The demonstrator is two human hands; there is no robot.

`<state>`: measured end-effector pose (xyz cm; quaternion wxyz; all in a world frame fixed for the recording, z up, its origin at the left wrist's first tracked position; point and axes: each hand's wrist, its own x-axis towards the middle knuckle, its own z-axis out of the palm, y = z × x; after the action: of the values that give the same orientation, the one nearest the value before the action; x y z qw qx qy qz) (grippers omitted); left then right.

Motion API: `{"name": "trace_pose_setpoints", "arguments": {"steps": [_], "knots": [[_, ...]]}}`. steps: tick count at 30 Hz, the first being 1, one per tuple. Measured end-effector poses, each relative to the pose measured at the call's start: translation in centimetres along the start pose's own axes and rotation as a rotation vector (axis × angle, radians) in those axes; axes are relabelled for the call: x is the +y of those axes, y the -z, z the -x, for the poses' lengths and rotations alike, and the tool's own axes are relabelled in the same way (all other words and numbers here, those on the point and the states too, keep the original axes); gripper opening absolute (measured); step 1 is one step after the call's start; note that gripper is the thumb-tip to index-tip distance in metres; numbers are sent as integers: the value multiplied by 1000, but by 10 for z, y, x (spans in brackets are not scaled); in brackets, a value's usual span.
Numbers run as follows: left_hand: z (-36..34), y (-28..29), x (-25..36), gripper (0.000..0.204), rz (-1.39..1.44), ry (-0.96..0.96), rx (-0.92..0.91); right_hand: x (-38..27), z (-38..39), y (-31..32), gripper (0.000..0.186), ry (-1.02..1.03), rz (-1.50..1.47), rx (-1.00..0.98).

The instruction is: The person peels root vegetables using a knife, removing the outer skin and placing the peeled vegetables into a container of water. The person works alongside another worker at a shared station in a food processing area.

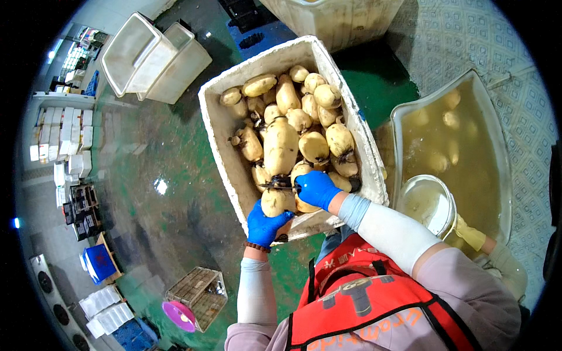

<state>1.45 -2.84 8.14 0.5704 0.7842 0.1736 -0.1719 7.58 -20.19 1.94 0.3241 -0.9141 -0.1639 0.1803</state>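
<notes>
A white foam box (218, 149) full of pale yellow lotus roots (287, 93) stands in front of me. My left hand (266, 224), in a blue glove, is closed around the near end of a lotus root (276, 203) at the box's near edge. My right hand (316, 189), also blue-gloved, grips a small knife (283, 186); its handle is hidden in my fingers. The thin dark blade lies across the blackened joint between that near end and a long, thick segment (280, 146).
On the right, a tub of murky water (497, 169) holds more roots and a white bucket (430, 199). Another person's yellow-gloved hand (468, 234) is beside the bucket. White bins (175, 73) stand far left; a crate (202, 298) sits on the wet green floor nearby.
</notes>
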Motion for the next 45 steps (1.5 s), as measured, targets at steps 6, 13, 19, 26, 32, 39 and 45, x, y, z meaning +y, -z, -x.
{"name": "trace_pose_setpoints", "arguments": {"steps": [6, 13, 19, 26, 32, 39, 45], "knots": [[0, 16, -1, 59, 236, 61, -36, -11, -18, -4, 17, 43, -9, -30], [6, 16, 25, 64, 309, -130, -42, 30, -15, -6, 16, -69, 203, -157], [-21, 9, 42, 69, 439, -188, 132, 4, 4, -32, 36, -376, -1198, -128], [-18, -28, 34, 71, 683, -269, 13, 8, -6, 7, 37, -459, -1830, -146], [-30, -3, 43, 75, 395, 168, -340, 4, -19, 78, 39, 202, -920, 41], [-33, -19, 44, 70, 326, -34, -256, -24, -12, 99, 50, 127, -783, 205], [-32, -18, 35, 67, 177, -152, -70, -43, 21, 109, 29, 128, 123, 217]]}}
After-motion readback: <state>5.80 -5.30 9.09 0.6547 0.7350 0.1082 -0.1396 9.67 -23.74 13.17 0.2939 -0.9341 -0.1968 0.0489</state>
